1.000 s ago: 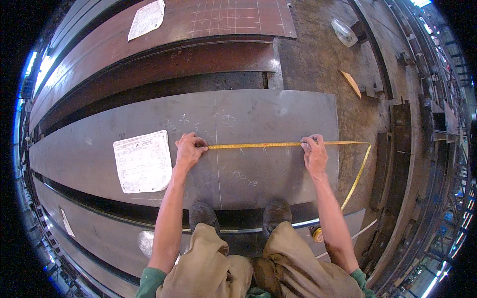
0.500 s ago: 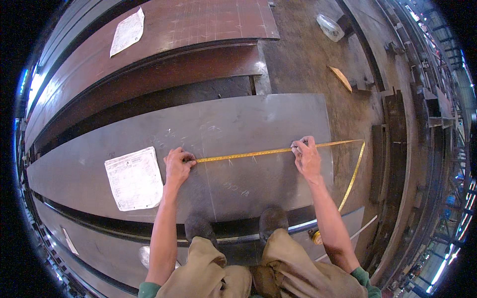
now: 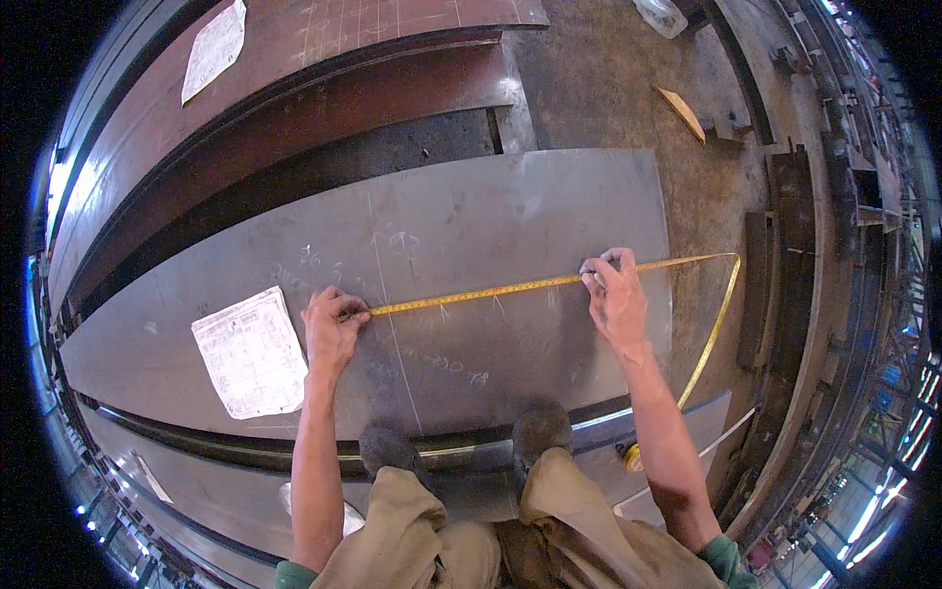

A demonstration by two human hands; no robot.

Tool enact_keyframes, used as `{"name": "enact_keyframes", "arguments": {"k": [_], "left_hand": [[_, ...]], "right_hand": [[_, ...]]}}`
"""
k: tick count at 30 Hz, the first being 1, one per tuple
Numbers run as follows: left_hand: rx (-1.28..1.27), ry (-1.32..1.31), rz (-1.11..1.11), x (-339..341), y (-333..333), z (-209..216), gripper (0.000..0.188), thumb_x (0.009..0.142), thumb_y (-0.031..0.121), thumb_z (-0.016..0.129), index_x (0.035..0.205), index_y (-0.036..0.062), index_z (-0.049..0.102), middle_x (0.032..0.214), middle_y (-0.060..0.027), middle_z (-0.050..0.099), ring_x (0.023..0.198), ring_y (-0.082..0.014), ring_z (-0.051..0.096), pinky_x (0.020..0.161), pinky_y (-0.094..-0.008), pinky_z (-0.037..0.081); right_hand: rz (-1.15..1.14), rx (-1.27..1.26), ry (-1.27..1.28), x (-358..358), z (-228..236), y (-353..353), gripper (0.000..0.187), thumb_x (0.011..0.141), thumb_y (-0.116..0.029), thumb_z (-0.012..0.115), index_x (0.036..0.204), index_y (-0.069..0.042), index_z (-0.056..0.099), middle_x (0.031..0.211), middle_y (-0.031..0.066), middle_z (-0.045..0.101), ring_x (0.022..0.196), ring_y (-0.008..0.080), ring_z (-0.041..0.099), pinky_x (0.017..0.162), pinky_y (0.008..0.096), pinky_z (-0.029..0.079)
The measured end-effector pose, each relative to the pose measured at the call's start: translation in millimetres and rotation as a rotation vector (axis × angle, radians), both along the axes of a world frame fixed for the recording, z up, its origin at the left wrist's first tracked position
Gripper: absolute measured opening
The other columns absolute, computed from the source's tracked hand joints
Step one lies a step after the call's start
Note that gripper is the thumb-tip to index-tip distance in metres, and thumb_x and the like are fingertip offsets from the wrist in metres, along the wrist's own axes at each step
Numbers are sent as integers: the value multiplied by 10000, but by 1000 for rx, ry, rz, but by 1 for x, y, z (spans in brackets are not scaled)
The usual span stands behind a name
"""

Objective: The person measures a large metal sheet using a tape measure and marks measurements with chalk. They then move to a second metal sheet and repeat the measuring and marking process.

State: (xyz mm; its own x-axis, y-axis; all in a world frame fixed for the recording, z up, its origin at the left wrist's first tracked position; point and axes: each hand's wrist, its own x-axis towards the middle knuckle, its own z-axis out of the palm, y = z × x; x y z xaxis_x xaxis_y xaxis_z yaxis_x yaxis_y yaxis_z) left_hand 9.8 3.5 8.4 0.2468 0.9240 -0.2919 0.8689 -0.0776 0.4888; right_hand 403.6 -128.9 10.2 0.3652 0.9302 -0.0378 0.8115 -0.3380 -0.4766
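A yellow tape measure blade [image 3: 481,294] stretches across a dark grey steel plate [image 3: 520,206] in front of me. My left hand [image 3: 332,326] pinches its left end, just left of a thin chalk line. Toward the plate's right side, my right hand [image 3: 616,299] has its fingertips closed at the blade; whether they also hold a small marker is too small to tell. Past that hand the blade overhangs the plate's edge, bends, and runs back toward the round yellow tape case [image 3: 633,457] beside my right forearm. Chalk ticks and scribbles mark the plate below and above the blade.
Printed paper sheets [image 3: 250,353] lie on the plate left of my left hand. Beyond stand reddish-brown steel beams [image 3: 392,83], with another sheet [image 3: 214,51] on top. A wood piece [image 3: 681,114] and a clear plastic bag [image 3: 661,17] lie on the floor. My shoes [image 3: 542,438] are at the near edge.
The whole view has shifted a little, with the far beams now higher in the picture. Both hands keep their grip along the blade, and the blade stays stretched across the plate.
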Motion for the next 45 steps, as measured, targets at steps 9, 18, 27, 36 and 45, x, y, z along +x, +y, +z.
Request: {"name": "enact_keyframes", "arguments": {"k": [9, 18, 27, 36, 45], "left_hand": [[29, -4, -17, -3, 0, -7, 149, 703, 141, 803, 844, 114, 767, 870, -35, 632, 970, -257, 569, 912, -408, 390], [30, -13, 1, -3, -2, -5, 149, 705, 152, 809, 846, 124, 769, 882, -37, 630, 983, -261, 569, 935, -418, 373], [34, -2, -10, -3, -3, -7, 126, 713, 152, 805, 832, 132, 767, 890, -42, 626, 998, -271, 567, 936, -447, 366], [77, -7, -2, 0, -6, -5, 122, 714, 146, 807, 825, 123, 762, 893, -42, 628, 984, -278, 566, 931, -452, 368], [55, -13, -20, -3, -3, -8, 140, 703, 150, 814, 833, 130, 769, 877, -41, 631, 955, -273, 577, 920, -438, 374]], "right_hand": [[5, 6, -27, -2, 1, -3, 144, 897, -88, 683, 1036, -117, 664, 1093, 106, 544, 794, 298, 630, 692, 405, 501], [5, 103, -51, -4, 0, -8, 309, 879, -88, 692, 1161, -61, 570, 1069, 182, 530, 905, 375, 589, 742, 451, 488], [-61, -24, 131, -54, 8, -21, 249, 902, -42, 614, 1141, 12, 571, 1003, 240, 570, 893, 426, 576, 733, 476, 466], [-8, 15, 111, -66, -1, -19, 220, 903, -108, 631, 1093, -1, 656, 915, 205, 631, 841, 421, 622, 730, 494, 498], [37, 61, 70, -66, -4, -17, 187, 892, -100, 632, 1044, 3, 668, 888, 190, 629, 823, 403, 620, 723, 485, 496]]}}
